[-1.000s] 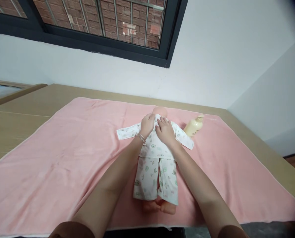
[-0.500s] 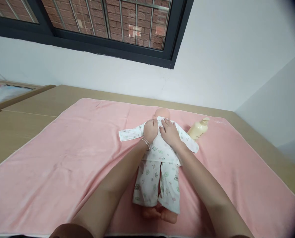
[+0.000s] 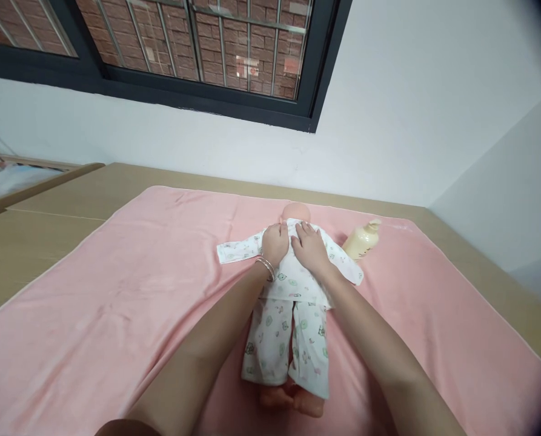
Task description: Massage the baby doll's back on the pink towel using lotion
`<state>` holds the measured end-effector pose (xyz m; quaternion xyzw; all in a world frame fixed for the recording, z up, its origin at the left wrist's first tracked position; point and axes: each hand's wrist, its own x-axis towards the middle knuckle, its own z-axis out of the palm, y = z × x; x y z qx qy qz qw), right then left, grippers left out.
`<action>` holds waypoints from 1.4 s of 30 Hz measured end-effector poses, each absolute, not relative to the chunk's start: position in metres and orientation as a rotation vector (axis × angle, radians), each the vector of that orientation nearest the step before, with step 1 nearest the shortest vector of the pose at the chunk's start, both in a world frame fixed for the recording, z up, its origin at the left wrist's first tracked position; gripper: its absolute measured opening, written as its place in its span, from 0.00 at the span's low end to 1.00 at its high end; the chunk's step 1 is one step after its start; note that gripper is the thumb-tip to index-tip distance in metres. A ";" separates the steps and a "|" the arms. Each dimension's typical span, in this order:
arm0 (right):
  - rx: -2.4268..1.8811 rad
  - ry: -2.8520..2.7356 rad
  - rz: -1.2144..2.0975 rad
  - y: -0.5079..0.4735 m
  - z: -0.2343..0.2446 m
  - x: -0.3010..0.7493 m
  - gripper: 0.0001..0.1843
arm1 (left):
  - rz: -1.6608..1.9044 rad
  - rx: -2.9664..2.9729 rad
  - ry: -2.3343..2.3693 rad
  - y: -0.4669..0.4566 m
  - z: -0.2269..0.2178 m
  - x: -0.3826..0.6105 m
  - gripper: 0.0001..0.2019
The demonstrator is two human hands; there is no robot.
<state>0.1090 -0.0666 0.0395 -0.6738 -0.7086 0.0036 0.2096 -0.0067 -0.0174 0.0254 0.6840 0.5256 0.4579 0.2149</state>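
A baby doll (image 3: 292, 284) lies face down with its head pointing away from me, dressed in a white patterned top and trousers (image 3: 268, 345). Its bare feet stick out at the near end, and both sleeves spread sideways. My left hand (image 3: 275, 244), with a bracelet at the wrist, rests at the doll's left upper back; its fingers look bent over the shoulder, their tips partly hidden. Flat on the other side of the upper back lies my right hand (image 3: 310, 247), fingers apart. To the right, close to a sleeve, a pale yellow pump bottle (image 3: 361, 240) leans at a tilt.
Under the doll a pink blanket (image 3: 116, 284) with some creases covers much of a wooden surface (image 3: 61, 218). A white wall (image 3: 370, 157) rises behind it, with a dark-framed, barred window (image 3: 206, 91). At far left is a raised wooden edge (image 3: 70, 172).
The whole view has shifted slightly, so the scene sits a little lower. Both hands stay at the doll's upper back, with hardly any movement across it.
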 end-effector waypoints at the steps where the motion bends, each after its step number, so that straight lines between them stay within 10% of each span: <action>1: -1.851 -2.009 -0.014 -0.069 0.039 0.107 0.28 | 1.273 1.889 1.459 -0.017 0.025 -0.007 0.26; 42: -1.718 -1.789 -0.078 -0.061 0.017 0.133 0.25 | 1.195 2.289 1.233 -0.011 0.005 -0.017 0.17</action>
